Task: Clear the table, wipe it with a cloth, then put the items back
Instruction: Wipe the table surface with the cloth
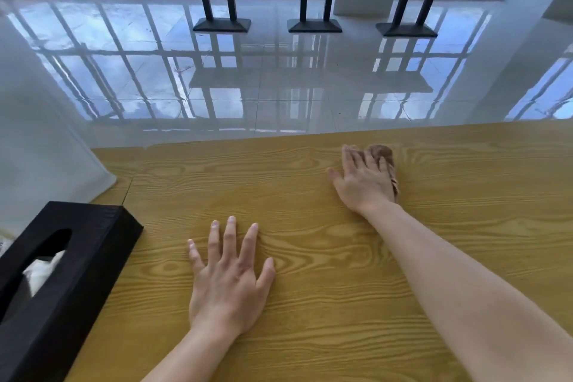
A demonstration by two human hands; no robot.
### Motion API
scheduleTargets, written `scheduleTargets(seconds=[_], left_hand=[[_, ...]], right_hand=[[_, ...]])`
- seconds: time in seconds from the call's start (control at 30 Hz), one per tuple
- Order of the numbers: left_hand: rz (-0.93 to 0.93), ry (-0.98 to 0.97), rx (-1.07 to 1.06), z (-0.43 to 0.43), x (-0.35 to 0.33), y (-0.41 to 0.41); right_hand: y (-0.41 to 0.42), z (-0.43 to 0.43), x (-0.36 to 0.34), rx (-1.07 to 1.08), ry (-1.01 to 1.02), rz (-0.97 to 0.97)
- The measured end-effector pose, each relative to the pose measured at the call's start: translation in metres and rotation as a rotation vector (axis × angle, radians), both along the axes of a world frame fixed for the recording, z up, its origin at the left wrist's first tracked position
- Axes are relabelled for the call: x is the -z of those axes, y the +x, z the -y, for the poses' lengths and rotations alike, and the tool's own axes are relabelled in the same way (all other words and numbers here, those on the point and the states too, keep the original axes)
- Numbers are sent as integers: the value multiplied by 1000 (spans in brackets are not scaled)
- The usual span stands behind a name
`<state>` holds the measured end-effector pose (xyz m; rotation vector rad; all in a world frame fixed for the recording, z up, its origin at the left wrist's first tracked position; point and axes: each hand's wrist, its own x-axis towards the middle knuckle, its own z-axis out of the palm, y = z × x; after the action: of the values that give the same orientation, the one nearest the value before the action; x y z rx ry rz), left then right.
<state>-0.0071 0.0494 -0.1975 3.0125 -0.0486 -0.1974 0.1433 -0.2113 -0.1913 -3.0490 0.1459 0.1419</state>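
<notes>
A yellow wood-grain table [310, 335] fills the lower half of the view. My right hand [362, 180] lies flat near the table's far edge and presses down on a brown cloth [384, 156], most of which is hidden under the palm. My left hand [229, 273] rests flat on the bare tabletop nearer to me, fingers spread, with nothing in it. A black tissue box [62, 276] with a white tissue showing in its slot sits at the table's left edge.
A white curtain [40, 133] hangs at the left, touching the table's far left corner. Beyond the table lies a glossy tiled floor [279, 87], with a long counter on black pedestal legs [221, 23] by the windows.
</notes>
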Motion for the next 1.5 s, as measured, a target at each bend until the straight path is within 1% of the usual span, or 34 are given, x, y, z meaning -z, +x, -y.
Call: scheduleTargets(seconds=[0.07,0.13,0.2,0.23,0.27,0.3,0.33,0.43,0.5,0.53,0.67,0.77,0.83,0.97,1.03,1.13,1.2,1.23,1.3,1.37,1.43,1.5], left_hand=[[7,-33,1,-1,-1,0],[34,-128,-17,-4,-3,0],[90,-285,-35,-10,-3,-2],[120,-388,-40,-15,-3,-3],[141,-478,-31,-22,-4,-5],[145,-522,-2,-31,-6,-8],[136,-510,39,-40,-6,-13],[83,-298,124,-69,-3,-42],[55,-161,146,-84,1,-63],[61,-136,147,-90,3,-72],[41,-154,82,-110,-1,-94],[29,-166,91,-119,-6,-110],[23,-231,81,-125,-8,-122],[2,-442,8,-135,-10,-144],[-8,-506,-18,-133,-14,-155],[-23,-524,-18,-129,-22,-168],[-28,-495,-4,-125,-26,-174],[-17,-466,2,-123,-27,-176],[26,-393,27,-116,-30,-176],[86,-321,94,-107,-29,-170],[100,-253,191,-97,-25,-157],[38,-195,275,-88,-20,-143]], right_hand=[[0,-46,-6,-111,32,-8],[-29,-90,-12,-291,111,-12],[-77,-110,-16,-511,217,-11],[-97,-106,-16,-586,277,-21],[-111,-93,-16,-611,323,-25],[-116,-75,-14,-595,326,-11],[-118,-55,-11,-537,272,12],[-123,-19,-6,-276,68,-3],[-129,-25,-1,-217,37,-6],[-135,-34,0,-205,45,0],[-166,-74,2,-231,71,4],[-190,-104,1,-272,86,5],[-203,-120,0,-311,83,3],[-241,-153,2,-435,111,39],[-259,-169,2,-512,115,27],[-273,-185,-2,-716,124,16],[-276,-181,-11,-768,179,-7],[-279,-175,-15,-735,217,10],[-292,-158,-19,-556,307,98],[-305,-142,-15,-410,342,128],[-314,-136,-3,-405,313,100],[-317,-139,6,-410,258,91]])
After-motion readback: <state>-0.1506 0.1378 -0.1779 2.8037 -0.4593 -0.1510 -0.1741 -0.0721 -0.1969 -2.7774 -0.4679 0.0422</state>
